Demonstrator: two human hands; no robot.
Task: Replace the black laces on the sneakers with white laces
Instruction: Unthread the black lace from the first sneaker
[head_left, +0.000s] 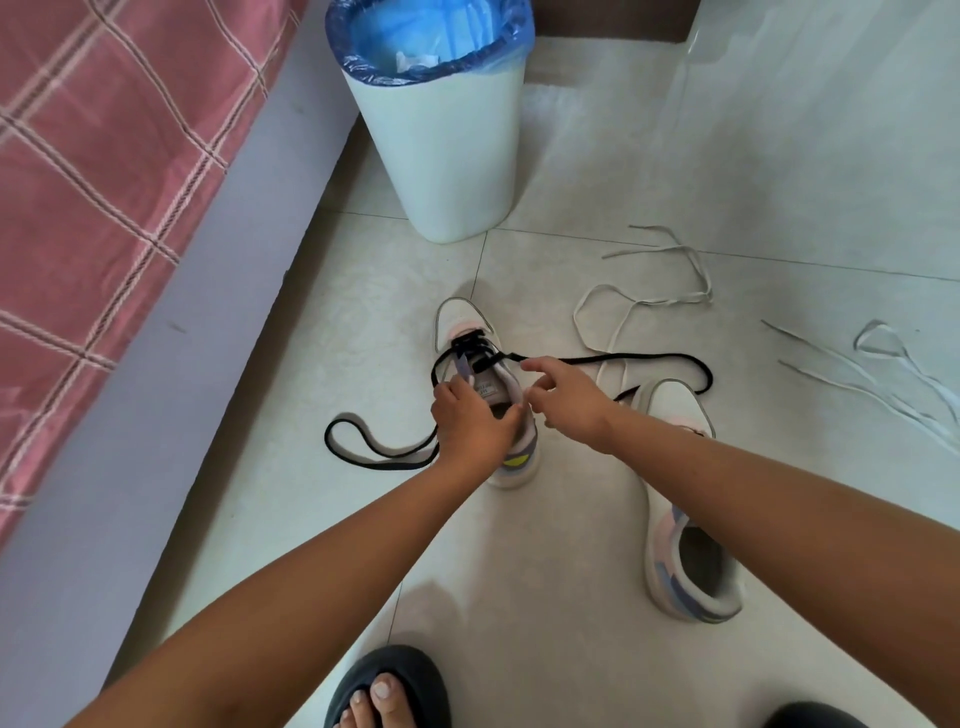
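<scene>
From the head camera, looking down at a pale tiled floor, two bare arms reach forward to a white sneaker standing toe-away in the middle of the view. The left hand curls round the sneaker's collar and tongue, gripping the shoe from above. The right hand is just to the right of the shoe, its forefinger and thumb pinching a black lace close to the eyelets; the other fingers are loosely bent. That black lace is still threaded through the lowest eyelets near the toe. One end runs right in a long loop over the floor, the other trails left in a second loop beside the shoe.

The second sneaker lies on the floor to the right, partly under the right forearm, and seems to carry no lace, though the arm hides much of it. Two white laces lie loose on the tiles farther right. A white bin with a blue liner stands behind the shoes, beside a bed with a pink checked cover. A dark slipper on a foot shows at the bottom edge.
</scene>
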